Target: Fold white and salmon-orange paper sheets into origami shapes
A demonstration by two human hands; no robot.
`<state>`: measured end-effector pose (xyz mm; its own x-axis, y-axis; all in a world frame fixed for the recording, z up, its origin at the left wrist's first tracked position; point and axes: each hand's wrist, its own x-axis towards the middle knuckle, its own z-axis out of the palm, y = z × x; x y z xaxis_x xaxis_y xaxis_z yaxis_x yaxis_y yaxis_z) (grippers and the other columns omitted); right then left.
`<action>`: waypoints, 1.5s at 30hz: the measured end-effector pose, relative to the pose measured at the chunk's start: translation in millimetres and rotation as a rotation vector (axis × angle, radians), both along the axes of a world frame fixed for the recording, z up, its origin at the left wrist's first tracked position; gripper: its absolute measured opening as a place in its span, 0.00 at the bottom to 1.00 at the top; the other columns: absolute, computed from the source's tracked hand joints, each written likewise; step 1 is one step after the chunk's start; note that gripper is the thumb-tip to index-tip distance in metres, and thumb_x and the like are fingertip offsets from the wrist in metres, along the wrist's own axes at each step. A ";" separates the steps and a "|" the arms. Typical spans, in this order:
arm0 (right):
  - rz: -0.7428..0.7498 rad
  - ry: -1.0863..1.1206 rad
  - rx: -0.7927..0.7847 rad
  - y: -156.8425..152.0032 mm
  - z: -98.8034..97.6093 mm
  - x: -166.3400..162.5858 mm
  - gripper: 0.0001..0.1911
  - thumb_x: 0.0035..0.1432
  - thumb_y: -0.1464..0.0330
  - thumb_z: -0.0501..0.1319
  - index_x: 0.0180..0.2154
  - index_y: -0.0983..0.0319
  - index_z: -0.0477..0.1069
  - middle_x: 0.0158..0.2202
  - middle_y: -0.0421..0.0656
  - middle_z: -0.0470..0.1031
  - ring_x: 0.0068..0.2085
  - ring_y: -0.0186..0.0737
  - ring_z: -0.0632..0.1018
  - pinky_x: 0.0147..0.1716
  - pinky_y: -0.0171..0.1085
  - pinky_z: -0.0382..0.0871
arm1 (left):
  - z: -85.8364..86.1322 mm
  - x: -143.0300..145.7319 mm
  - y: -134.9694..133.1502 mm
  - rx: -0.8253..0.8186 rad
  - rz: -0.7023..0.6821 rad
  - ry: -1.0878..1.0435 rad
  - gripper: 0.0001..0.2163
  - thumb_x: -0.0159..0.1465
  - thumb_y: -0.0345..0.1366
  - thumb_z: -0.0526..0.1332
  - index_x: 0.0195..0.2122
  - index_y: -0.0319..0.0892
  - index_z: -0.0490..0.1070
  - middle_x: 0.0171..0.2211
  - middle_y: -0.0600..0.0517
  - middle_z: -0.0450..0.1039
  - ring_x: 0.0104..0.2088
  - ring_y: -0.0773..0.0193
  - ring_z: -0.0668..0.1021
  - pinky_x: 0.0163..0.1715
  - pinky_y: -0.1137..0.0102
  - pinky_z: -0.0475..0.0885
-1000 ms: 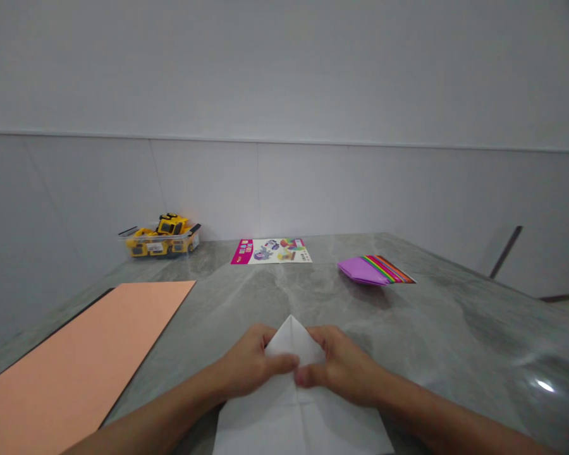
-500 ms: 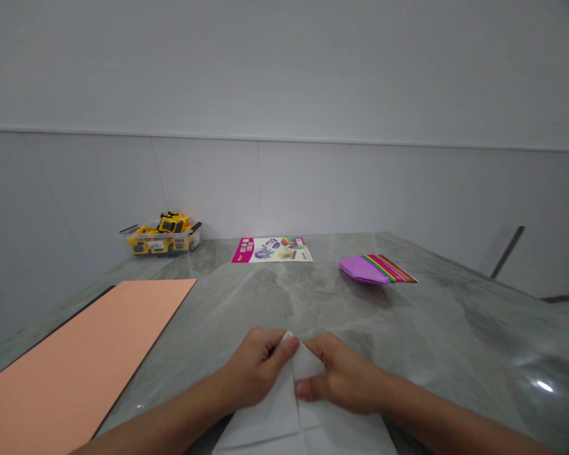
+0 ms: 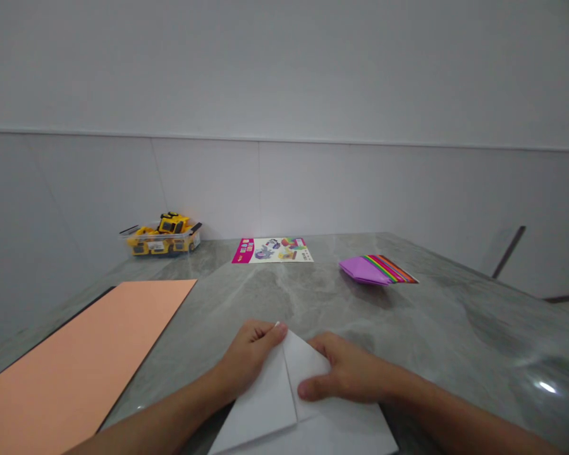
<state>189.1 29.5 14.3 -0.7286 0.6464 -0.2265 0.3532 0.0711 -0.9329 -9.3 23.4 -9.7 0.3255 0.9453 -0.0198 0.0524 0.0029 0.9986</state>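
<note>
right now, both hands: on one sheet at the near edge of the table
white paper [image 3: 284, 404]: lies flat on the grey marble table [image 3: 436, 328], close to the camera, folded so two flaps meet along a centre crease and come to a point at the far end
left hand [image 3: 249, 357]: rests on the left flap, fingers curled loosely, one fingertip at the paper's pointed tip; it presses down and does not grip
right hand [image 3: 348, 376]: lies flat on the right flap, fingers stretched and pressing, thumb tip near the centre crease; nothing is clasped in it
hands to each other: close together, either side of the crease, not touching
forearms: both come in from the bottom edge of the view, bare
orange sheet [image 3: 76, 360]: large, flat on the table to the left, well apart from the paper, on a dark underlay that shows at its edge
toy truck [image 3: 164, 235]: yellow, in a clear box, at the far left by the wall
printed leaflet [image 3: 272, 250]: pink-edged, flat at the far middle of the table
coloured paper stack [image 3: 374, 270]: purple on top, with striped edges fanned out, far right of the leaflet
wall: pale grey, behind the table
</note>
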 end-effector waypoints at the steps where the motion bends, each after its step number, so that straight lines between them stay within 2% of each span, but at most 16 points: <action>1: 0.010 -0.012 -0.070 3.4 0.9 3.6 0.13 0.44 0.65 0.68 0.33 0.65 0.75 0.30 0.40 0.76 0.28 0.32 0.73 0.26 0.28 0.66 | -0.6 -0.4 2.1 -0.033 0.017 -0.044 0.23 0.55 0.54 0.58 0.17 0.37 0.65 0.14 0.55 0.59 0.15 0.72 0.60 0.16 0.74 0.52; 4: 0.065 -0.007 -0.280 13.9 2.5 13.8 0.14 0.40 0.65 0.69 0.31 0.66 0.75 0.27 0.40 0.75 0.22 0.29 0.71 0.21 0.27 0.65 | 0.4 -1.7 6.3 -0.107 0.086 -0.139 0.24 0.52 0.55 0.61 0.17 0.35 0.68 0.14 0.52 0.64 0.14 0.70 0.65 0.15 0.74 0.55; 6: 0.090 0.027 -0.377 19.0 2.7 18.1 0.14 0.41 0.65 0.68 0.30 0.67 0.74 0.23 0.40 0.74 0.18 0.28 0.70 0.17 0.26 0.63 | 3.3 -3.2 6.6 -0.157 0.057 -0.190 0.21 0.50 0.52 0.64 0.20 0.34 0.71 0.17 0.50 0.70 0.16 0.67 0.69 0.16 0.74 0.59; 9: 0.010 0.090 -0.387 23.5 2.8 20.7 0.12 0.42 0.66 0.67 0.30 0.68 0.74 0.22 0.40 0.74 0.15 0.27 0.68 0.12 0.25 0.59 | 8.6 -6.7 4.7 -0.229 -0.122 -0.246 0.17 0.47 0.43 0.70 0.32 0.33 0.75 0.26 0.45 0.76 0.24 0.61 0.76 0.23 0.72 0.68; 11: -0.083 0.137 -0.344 26.2 2.2 21.1 0.12 0.44 0.66 0.67 0.30 0.68 0.74 0.21 0.40 0.74 0.15 0.27 0.67 0.10 0.25 0.57 | 10.7 -9.0 3.8 -0.271 -0.172 -0.268 0.17 0.47 0.38 0.70 0.36 0.33 0.75 0.30 0.43 0.78 0.28 0.58 0.78 0.27 0.70 0.70; 13: -0.199 0.247 -0.328 29.1 0.7 20.2 0.13 0.47 0.63 0.65 0.29 0.69 0.73 0.19 0.40 0.72 0.14 0.28 0.67 0.09 0.26 0.57 | 11.0 -10.2 4.2 -0.305 -0.120 -0.305 0.15 0.49 0.36 0.69 0.37 0.32 0.75 0.31 0.42 0.78 0.28 0.58 0.79 0.27 0.69 0.72; 15: -0.359 0.473 -0.342 30.3 -1.5 16.3 0.15 0.51 0.59 0.62 0.28 0.68 0.73 0.18 0.40 0.70 0.15 0.30 0.68 0.10 0.27 0.60 | 10.5 -9.0 5.6 -0.323 -0.018 -0.374 0.14 0.51 0.34 0.68 0.37 0.32 0.75 0.30 0.41 0.79 0.27 0.56 0.79 0.28 0.67 0.73; 17: -0.465 0.721 -0.355 27.0 -4.6 8.1 0.18 0.54 0.56 0.58 0.32 0.66 0.73 0.23 0.43 0.74 0.21 0.34 0.73 0.17 0.30 0.67 | 10.0 -5.1 6.7 -0.313 0.105 -0.463 0.13 0.53 0.33 0.67 0.39 0.33 0.74 0.30 0.41 0.79 0.28 0.55 0.79 0.31 0.64 0.74; 19: -0.435 0.826 -0.325 19.0 -8.7 -4.1 0.20 0.54 0.55 0.58 0.40 0.64 0.73 0.35 0.47 0.77 0.32 0.40 0.77 0.29 0.37 0.72 | 10.2 1.2 6.3 -0.276 0.221 -0.544 0.13 0.54 0.33 0.67 0.39 0.33 0.74 0.32 0.42 0.79 0.29 0.55 0.79 0.33 0.63 0.75; 21: -0.439 0.742 -0.244 9.1 -13.5 -16.7 0.19 0.50 0.59 0.64 0.42 0.65 0.72 0.39 0.49 0.77 0.37 0.44 0.78 0.37 0.41 0.71 | 10.7 7.9 4.3 -0.244 0.300 -0.589 0.12 0.54 0.32 0.67 0.39 0.34 0.74 0.32 0.42 0.79 0.30 0.57 0.79 0.34 0.64 0.75; 24: -0.543 0.595 -0.143 -0.1 -17.9 -26.6 0.20 0.45 0.63 0.68 0.41 0.65 0.73 0.40 0.49 0.78 0.38 0.47 0.78 0.39 0.43 0.70 | 11.7 13.2 0.8 -0.235 0.309 -0.588 0.13 0.53 0.32 0.68 0.39 0.34 0.74 0.32 0.43 0.79 0.30 0.58 0.79 0.34 0.66 0.75; 28: -0.523 0.528 -0.147 6.0 -12.7 -15.4 0.19 0.42 0.65 0.69 0.37 0.67 0.75 0.35 0.50 0.79 0.33 0.46 0.78 0.35 0.42 0.70 | 11.1 4.7 2.5 -0.221 0.213 -0.537 0.11 0.52 0.32 0.67 0.36 0.33 0.76 0.30 0.45 0.78 0.26 0.61 0.77 0.30 0.66 0.76; 32: -0.435 0.432 -0.154 18.1 -5.6 3.0 0.19 0.41 0.65 0.69 0.36 0.69 0.75 0.33 0.50 0.78 0.30 0.43 0.77 0.31 0.39 0.69 | 6.7 -6.8 8.9 -0.215 0.038 -0.338 0.12 0.53 0.37 0.67 0.31 0.30 0.77 0.24 0.44 0.76 0.22 0.62 0.76 0.21 0.70 0.75; 36: -0.413 0.379 -0.123 22.3 -4.6 9.2 0.19 0.43 0.64 0.69 0.37 0.69 0.75 0.34 0.50 0.78 0.31 0.42 0.77 0.30 0.37 0.69 | 3.8 -9.1 9.9 -0.179 -0.042 -0.209 0.14 0.54 0.40 0.67 0.31 0.31 0.77 0.26 0.44 0.76 0.24 0.63 0.77 0.22 0.74 0.75; 41: -0.371 0.346 -0.138 21.4 -6.6 7.5 0.17 0.42 0.64 0.68 0.34 0.69 0.75 0.30 0.48 0.78 0.29 0.41 0.77 0.27 0.36 0.68 | 10.3 -6.8 3.0 -0.168 -0.210 -0.092 0.12 0.53 0.40 0.67 0.32 0.36 0.78 0.29 0.45 0.78 0.26 0.62 0.78 0.22 0.74 0.74; 45: -0.387 0.278 -0.045 20.2 -9.2 5.8 0.14 0.43 0.64 0.67 0.30 0.68 0.75 0.28 0.45 0.77 0.27 0.39 0.75 0.25 0.35 0.67 | 13.3 0.4 -2.3 -0.188 -0.168 0.025 0.13 0.54 0.42 0.65 0.28 0.35 0.76 0.26 0.44 0.78 0.24 0.61 0.79 0.21 0.74 0.73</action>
